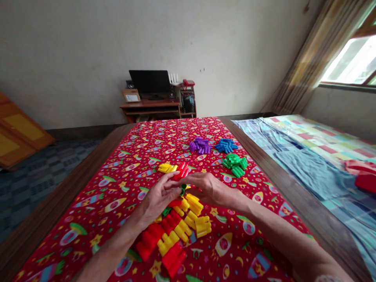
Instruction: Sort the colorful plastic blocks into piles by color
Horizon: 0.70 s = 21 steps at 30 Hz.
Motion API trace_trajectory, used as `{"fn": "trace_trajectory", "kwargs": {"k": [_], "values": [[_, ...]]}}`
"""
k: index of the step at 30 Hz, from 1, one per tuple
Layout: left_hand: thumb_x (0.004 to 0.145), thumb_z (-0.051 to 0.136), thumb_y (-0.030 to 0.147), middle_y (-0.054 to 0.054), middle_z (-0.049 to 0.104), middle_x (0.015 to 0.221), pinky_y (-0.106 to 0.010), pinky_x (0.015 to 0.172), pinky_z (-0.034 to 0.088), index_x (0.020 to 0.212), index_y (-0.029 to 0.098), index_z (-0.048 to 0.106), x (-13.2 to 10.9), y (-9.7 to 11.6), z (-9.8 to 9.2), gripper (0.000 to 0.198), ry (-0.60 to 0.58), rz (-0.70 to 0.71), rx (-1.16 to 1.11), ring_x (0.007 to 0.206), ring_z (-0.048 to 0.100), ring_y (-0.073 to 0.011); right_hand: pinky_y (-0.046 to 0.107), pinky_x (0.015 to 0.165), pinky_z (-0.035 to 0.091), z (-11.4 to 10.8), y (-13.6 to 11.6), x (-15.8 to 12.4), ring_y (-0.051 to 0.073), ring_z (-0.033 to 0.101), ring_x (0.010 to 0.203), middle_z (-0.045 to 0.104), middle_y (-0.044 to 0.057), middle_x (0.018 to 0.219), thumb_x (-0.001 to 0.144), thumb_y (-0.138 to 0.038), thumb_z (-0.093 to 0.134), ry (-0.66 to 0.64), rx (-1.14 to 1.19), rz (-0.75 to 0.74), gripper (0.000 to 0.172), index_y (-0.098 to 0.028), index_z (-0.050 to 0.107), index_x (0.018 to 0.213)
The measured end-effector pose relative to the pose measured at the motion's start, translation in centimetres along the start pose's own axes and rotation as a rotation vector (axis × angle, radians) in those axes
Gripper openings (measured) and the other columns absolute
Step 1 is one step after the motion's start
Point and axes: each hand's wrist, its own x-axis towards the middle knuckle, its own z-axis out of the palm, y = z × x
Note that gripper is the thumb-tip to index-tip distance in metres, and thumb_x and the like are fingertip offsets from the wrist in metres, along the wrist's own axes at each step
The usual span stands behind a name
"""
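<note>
My left hand [158,194] and my right hand [210,188] meet above a pile of plastic building blocks. Between their fingertips shows a small green building block [183,189], which both hands appear to grip; the fingers cover most of it. Just beyond the fingers lie a red block [182,170] and a yellow block [167,168]. Below and between my wrists, the mixed pile holds several yellow blocks [203,226] and red blocks [174,259]. Another bit of green [166,211] peeks out beside my left hand.
Sorted heaps of purple blocks [200,145], blue blocks [226,145] and green blocks [235,164] lie farther back on the right. A red patterned cloth [123,184] covers the table. A bed [311,156] adjoins on the right; a desk with a monitor [151,83] stands beyond.
</note>
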Motion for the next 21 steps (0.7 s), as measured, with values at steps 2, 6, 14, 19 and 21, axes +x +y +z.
{"fn": "trace_trajectory", "kwargs": {"k": [2,6,14,19,21], "values": [[0.083,0.055,0.060,-0.013,0.070,0.110,-0.035,0.076,0.059,0.129,0.017,0.050,-0.1,0.3,-0.1,0.063,-0.039,0.004,0.063,0.096,0.070,-0.0275,0.021,0.058,0.038,-0.3,0.8,-0.2,0.011,0.059,0.063,0.071,0.005,0.081,0.094,-0.028,0.052,0.044,-0.084,0.079,0.027,-0.016,0.065,0.115],[0.085,0.053,0.055,-0.010,0.071,0.113,-0.039,0.093,0.053,0.111,0.019,0.067,0.0,1.6,-2.0,0.046,-0.066,0.115,0.533,0.107,0.066,-0.0286,0.022,0.055,0.034,-4.3,4.8,-1.6,0.012,0.057,0.056,0.069,0.004,0.069,0.090,-0.035,0.056,0.332,-0.414,0.401,0.026,-0.017,0.070,0.104],[0.076,0.062,0.042,-0.008,0.067,0.123,-0.039,0.100,0.046,0.119,0.024,0.065,-1.2,-0.2,-7.3,0.046,-0.131,-0.006,1.034,0.114,0.062,-0.0276,0.026,0.060,0.034,-10.3,13.2,-8.1,0.019,0.061,0.071,0.071,0.009,0.078,0.089,-0.029,0.046,0.376,-0.711,0.999,0.029,-0.018,0.073,0.092],[0.066,0.065,0.025,-0.005,0.069,0.115,-0.030,0.090,0.049,0.113,0.025,0.067,-1.0,-1.5,-6.2,0.048,-0.281,-0.107,1.033,0.104,0.065,-0.0244,0.027,0.054,0.027,-10.1,14.1,-9.4,0.013,0.044,0.054,0.052,0.004,0.053,0.094,-0.048,0.035,0.227,-0.594,0.873,0.055,-0.015,0.061,0.058],[0.064,0.063,0.024,-0.004,0.071,0.105,-0.028,0.081,0.049,0.106,0.024,0.068,-0.7,-1.4,-5.5,0.042,-0.288,-0.155,1.001,0.095,0.066,-0.0234,0.028,0.052,0.024,-10.2,13.7,-9.2,0.012,0.035,0.050,0.043,0.002,0.048,0.094,-0.053,0.032,0.233,-0.600,0.867,0.060,-0.017,0.052,0.051]]}}
